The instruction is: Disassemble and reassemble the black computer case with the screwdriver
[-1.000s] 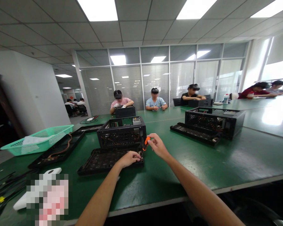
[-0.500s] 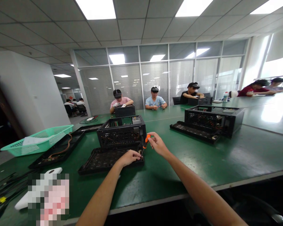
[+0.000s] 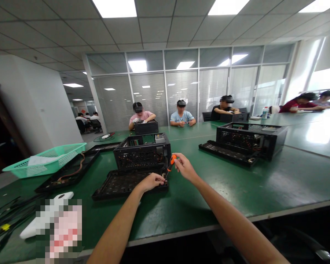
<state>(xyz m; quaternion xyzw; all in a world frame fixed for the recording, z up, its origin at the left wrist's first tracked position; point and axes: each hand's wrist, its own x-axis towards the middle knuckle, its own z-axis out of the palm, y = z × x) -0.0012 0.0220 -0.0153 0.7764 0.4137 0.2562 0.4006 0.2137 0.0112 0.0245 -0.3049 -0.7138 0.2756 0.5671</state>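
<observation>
Fingers of our right hand (image 3: pixel 182 165) clamped on an orange-and-black screwdriver (image 3: pixel 171 162), our left fingertips (image 3: pixel 163 180) bunched beside its tip, at the flat black panel's (image 3: pixel 121 185) right end, on our green table (image 3: pixel 187 205).

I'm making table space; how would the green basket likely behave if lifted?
The green basket will probably feel light for its size, its walls being thin and full of holes. It looks like plastic, so the rim may flex slightly. The whitish item inside seems loose and could slide if it tilts.
</observation>
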